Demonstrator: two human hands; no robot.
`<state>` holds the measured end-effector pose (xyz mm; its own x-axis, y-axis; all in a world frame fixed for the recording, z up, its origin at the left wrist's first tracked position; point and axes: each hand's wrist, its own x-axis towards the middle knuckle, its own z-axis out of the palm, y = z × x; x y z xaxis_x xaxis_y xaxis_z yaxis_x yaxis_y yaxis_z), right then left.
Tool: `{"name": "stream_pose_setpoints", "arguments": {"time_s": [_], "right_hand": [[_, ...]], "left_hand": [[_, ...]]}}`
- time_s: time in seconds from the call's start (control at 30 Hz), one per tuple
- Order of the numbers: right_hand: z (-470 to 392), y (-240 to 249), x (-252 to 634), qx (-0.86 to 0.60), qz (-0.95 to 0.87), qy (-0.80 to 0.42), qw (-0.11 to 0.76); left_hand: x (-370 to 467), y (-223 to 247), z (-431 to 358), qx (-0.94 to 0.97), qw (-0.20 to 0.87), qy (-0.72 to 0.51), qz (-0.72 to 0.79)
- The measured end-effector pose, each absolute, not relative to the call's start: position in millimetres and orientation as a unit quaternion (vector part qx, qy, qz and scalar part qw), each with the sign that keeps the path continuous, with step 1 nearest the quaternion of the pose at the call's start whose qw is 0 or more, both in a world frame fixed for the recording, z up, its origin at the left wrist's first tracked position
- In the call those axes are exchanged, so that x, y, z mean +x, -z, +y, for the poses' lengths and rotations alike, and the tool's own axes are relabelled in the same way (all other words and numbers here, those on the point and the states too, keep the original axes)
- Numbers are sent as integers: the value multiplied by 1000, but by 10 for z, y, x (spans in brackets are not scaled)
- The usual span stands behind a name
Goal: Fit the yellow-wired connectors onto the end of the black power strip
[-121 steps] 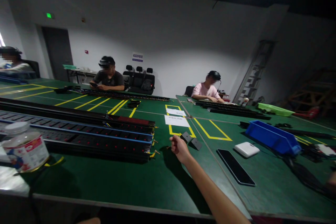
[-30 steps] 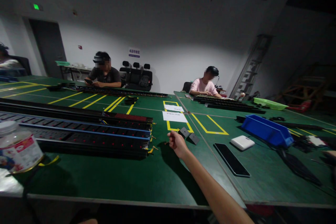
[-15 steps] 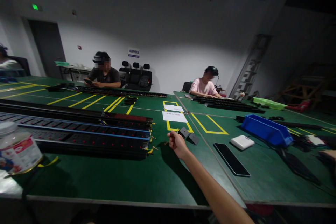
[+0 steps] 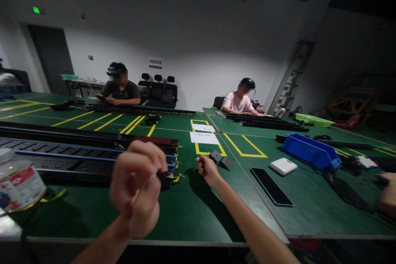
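Note:
My left hand (image 4: 137,185) is raised close to the camera, over the ends of long black power strips (image 4: 77,169). Its fingers are curled in, and I cannot make out what, if anything, is between them. Lower over the green tabletop (image 4: 198,210), my right hand (image 4: 208,169) is closed, its thumb and fingers pressed together. A tiny object may poke out by its fingertips, too small to name. Just beyond that hand lie two small dark grey blocks (image 4: 226,163). Thin yellow wires (image 4: 178,178) stick out from the strips' near ends.
Right of my arm are a dark phone (image 4: 271,186), a white box (image 4: 284,166) and a blue bin (image 4: 311,151). A labelled plastic jar (image 4: 20,183) stands at left. White paper sheets (image 4: 204,137) lie ahead. Two people sit across the table, and part of another shows far left.
My left hand has come up into view from below, in front of the strips. My right hand has stayed nearly where it was. The view has shifted slightly.

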<state>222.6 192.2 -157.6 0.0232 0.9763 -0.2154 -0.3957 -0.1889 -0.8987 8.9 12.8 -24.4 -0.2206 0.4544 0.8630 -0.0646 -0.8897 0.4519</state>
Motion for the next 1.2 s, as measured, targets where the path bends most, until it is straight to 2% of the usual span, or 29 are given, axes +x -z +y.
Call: {"name": "stream_pose_setpoints", "arguments": {"time_s": [0.07,0.2,0.27,0.33,0.47,0.6,0.73,0.83,0.93,1.03,1.2], "right_hand": [[1925,1584,2233,-453,-319,-625,550],[1930,1598,2248,-453,-322,-625,548],[1931,1604,2252,-451,-325,-626,546],[1935,1607,2255,-452,-322,-626,548],[1949,1611,2263,-468,-300,-623,550],[1971,1611,2304,-473,-309,-602,564],[1978,1584,2410,-512,-423,-499,557],[1948,1546,2515,-581,-582,-303,481],[1905,1525,2598,-599,-707,-153,345],[1880,1540,2632,-548,-785,-147,247],[1863,1617,2607,-542,-802,-119,222]], "left_hand": [[255,160,626,596,257,-742,171],[302,299,1376,533,541,-606,238],[251,424,1584,502,617,-549,255],[205,545,1718,485,644,-525,274],[143,756,1881,474,631,-533,304],[38,887,1967,530,557,-546,333],[-76,942,2007,549,532,-537,356],[-107,975,2036,554,519,-531,376],[-108,997,2065,562,508,-525,388],[-116,992,2072,569,500,-505,412],[-166,950,2051,623,440,-458,456]]}}
